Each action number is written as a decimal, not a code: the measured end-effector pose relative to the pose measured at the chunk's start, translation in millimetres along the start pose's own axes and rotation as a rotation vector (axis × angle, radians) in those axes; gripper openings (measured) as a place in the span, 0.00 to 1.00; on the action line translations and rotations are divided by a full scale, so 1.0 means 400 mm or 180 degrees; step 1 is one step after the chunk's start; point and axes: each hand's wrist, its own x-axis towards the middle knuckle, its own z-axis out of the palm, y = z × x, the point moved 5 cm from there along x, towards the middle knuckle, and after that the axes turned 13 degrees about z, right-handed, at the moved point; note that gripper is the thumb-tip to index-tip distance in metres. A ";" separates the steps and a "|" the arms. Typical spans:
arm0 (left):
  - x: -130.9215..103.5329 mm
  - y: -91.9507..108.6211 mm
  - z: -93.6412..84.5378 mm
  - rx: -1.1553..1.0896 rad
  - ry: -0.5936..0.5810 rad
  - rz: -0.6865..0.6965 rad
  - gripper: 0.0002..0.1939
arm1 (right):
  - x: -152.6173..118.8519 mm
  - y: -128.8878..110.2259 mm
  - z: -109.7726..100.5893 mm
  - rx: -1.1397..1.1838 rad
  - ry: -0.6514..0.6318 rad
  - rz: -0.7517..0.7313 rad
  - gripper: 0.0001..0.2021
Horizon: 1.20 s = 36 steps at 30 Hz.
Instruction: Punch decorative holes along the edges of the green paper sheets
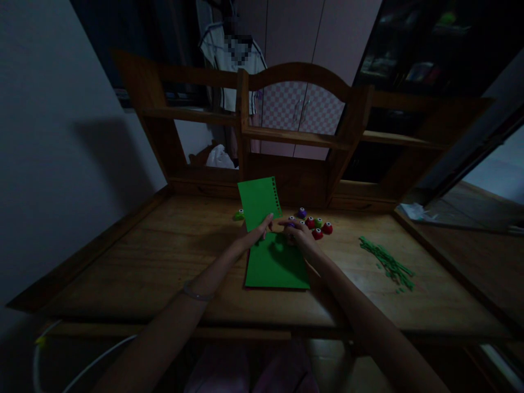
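My left hand (260, 229) is closed on the lower part of a green sheet (258, 197), which stands tilted up with a row of punched holes along its right edge. Below it a green pad (277, 267) lies flat on the desk. My right hand (295, 231) is over the pad's top right, its index finger pointing left towards my left thumb; whether it holds anything small is hard to see. Just beyond it sit several small round pieces with eyes, among them a red one (327, 227) and a purple one (302, 213).
A green piece (239, 215) lies left of the raised sheet. Thin green strips (387, 262) are heaped on the right of the wooden desk (164, 262). A wooden shelf unit (295, 136) rises along the back edge, and a wall stands at the left.
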 end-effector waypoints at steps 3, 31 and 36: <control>-0.004 -0.007 -0.001 -0.0021 0.0011 -0.0042 0.28 | 0.002 -0.004 -0.010 -0.0093 0.0154 -0.0170 0.20; -0.010 0.026 0.006 -0.0060 -0.0104 -0.0065 0.27 | -0.013 -0.043 -0.065 0.0257 0.0850 -0.0949 0.23; -0.013 0.029 0.009 -0.0100 -0.0176 -0.0213 0.27 | -0.010 -0.042 -0.063 0.0223 0.0717 -0.0950 0.24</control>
